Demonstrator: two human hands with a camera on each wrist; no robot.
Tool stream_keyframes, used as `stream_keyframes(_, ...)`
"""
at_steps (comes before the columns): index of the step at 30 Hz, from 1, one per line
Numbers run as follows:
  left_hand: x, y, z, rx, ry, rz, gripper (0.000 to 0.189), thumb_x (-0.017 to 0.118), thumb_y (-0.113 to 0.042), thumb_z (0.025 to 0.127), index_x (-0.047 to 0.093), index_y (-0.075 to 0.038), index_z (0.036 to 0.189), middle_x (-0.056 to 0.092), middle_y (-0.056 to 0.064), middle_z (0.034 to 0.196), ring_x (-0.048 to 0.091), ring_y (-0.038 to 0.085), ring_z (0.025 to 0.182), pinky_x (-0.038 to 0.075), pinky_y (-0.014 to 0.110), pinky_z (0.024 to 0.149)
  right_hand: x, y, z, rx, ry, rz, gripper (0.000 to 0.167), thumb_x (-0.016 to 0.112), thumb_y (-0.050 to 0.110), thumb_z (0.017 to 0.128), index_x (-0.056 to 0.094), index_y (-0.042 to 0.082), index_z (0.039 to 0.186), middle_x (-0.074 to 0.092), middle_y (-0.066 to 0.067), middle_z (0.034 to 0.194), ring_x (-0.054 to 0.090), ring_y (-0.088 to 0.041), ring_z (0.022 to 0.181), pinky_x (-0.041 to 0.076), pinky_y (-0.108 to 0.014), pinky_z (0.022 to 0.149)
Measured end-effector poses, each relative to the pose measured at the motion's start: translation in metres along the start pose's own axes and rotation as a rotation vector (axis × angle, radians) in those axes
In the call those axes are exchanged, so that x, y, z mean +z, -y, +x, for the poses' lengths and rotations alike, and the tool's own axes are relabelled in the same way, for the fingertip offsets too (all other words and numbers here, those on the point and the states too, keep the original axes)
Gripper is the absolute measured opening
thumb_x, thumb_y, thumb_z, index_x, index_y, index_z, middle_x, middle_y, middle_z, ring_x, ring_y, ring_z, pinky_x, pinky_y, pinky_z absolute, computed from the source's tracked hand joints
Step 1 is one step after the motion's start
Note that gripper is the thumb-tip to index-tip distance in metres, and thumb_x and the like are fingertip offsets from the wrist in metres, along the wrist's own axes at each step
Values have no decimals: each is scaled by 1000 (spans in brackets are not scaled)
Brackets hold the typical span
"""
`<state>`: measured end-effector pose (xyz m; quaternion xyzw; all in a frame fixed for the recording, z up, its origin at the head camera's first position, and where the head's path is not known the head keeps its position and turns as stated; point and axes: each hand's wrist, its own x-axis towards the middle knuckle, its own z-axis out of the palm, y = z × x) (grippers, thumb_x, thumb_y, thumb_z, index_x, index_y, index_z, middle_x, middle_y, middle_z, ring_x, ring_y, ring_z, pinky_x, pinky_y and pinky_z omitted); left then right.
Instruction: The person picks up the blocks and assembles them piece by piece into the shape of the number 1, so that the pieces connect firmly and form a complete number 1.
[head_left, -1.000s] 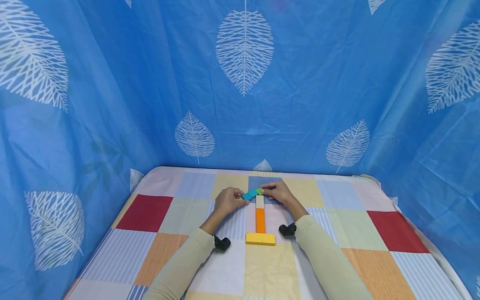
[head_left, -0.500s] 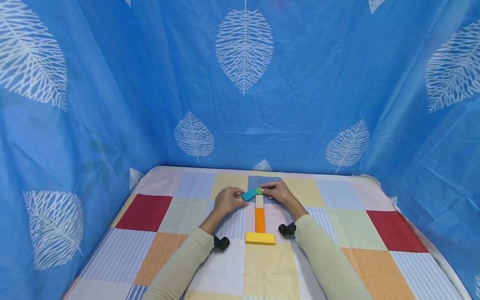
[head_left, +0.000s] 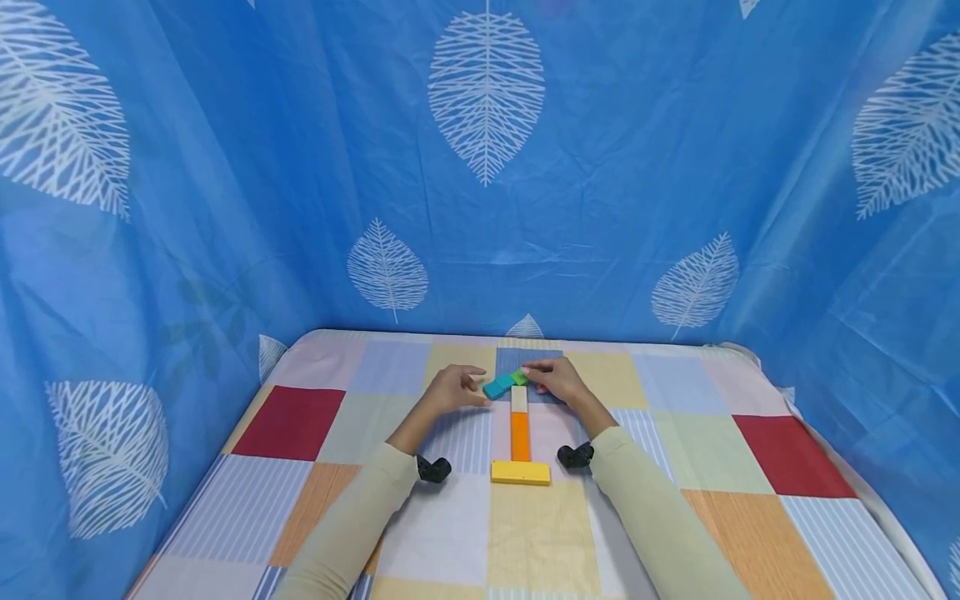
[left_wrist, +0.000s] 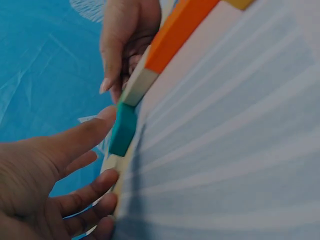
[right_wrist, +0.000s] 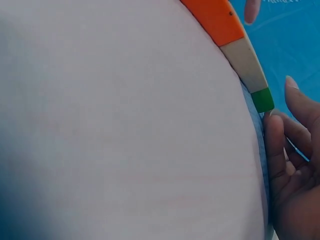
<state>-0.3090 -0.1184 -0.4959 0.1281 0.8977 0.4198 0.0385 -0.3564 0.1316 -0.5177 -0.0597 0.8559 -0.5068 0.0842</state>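
Note:
In the head view a teal piece (head_left: 497, 386) lies slanted at the far end of a row of blocks, with a green block (head_left: 519, 377) at its right end. Just left of the teal piece is my left hand (head_left: 455, 389), thumb and fingers spread with a gap around its end. My right hand (head_left: 557, 379) is beside the green block. In the right wrist view one fingertip appears to touch the green block's end (right_wrist: 263, 100), while the thumb stands apart. A cream block (head_left: 519, 399) and an orange block (head_left: 520, 437) run toward me from there.
A yellow block (head_left: 521, 472) lies crosswise at the near end of the row. All rest on a patchwork cloth (head_left: 420, 533). Blue leaf-print curtains (head_left: 600, 167) enclose the back and sides. Black wrist devices (head_left: 433, 469) show at both cuffs.
My left hand has let go of the teal piece and drawn slightly left, its fingers opening. The right hand's fingers have shifted slightly on the green block's side. The blocks look unmoved.

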Motion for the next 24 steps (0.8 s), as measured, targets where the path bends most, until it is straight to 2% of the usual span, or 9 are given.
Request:
stream_keyframes(2, -5, 1, 1, 13, 19, -31, 59, 89, -17, 79, 66, -1, 132, 72, 14, 99, 65, 23, 88, 58, 35, 76, -1, 0, 0, -6, -8, 18, 45, 66, 33, 100, 67, 1, 132, 69, -13, 111, 60, -15, 71, 55, -23, 66)
stream_keyframes(6, -17, 1, 2, -1, 22, -50, 57, 87, -18, 82, 66, -2, 133, 72, 16, 108, 66, 27, 97, 58, 39, 79, -1, 1, 0, -7, -8, 96, 50, 63, 37, 101, 64, -3, 132, 69, -15, 106, 63, -15, 75, 57, -24, 68)
stream_keyframes(9, -27, 1, 1, -8, 2, -45, 54, 85, -19, 84, 67, -2, 132, 72, 15, 107, 67, 29, 99, 58, 42, 78, -2, 2, -3, -15, 4, 152, 50, 61, 35, 103, 62, -5, 132, 70, -16, 103, 64, -17, 76, 59, -26, 70)
stream_keyframes(12, -36, 1, 0, 0, -30, -19, 48, 81, -23, 88, 68, -4, 131, 72, 12, 105, 67, 29, 96, 57, 42, 76, -5, 4, -8, -54, 18, 141, 50, 58, 34, 105, 59, -6, 135, 70, -17, 102, 65, -20, 78, 59, -30, 72)
stream_keyframes(19, -58, -4, -2, 74, -154, 55, 39, 74, -31, 95, 72, -7, 125, 72, 14, 116, 65, 29, 95, 55, 44, 80, -26, 20, -29, -250, 12, -109, 48, 53, 29, 107, 54, -6, 141, 70, -22, 109, 68, -37, 94, 57, -45, 84)
stream_keyframes(24, -74, -6, -13, 103, -212, 119, 40, 71, -36, 96, 72, -10, 127, 69, 12, 119, 63, 31, 102, 55, 46, 79, -42, 28, -43, -310, -58, -301, 48, 55, 33, 106, 59, -3, 138, 70, -20, 118, 67, -36, 102, 54, -51, 89)
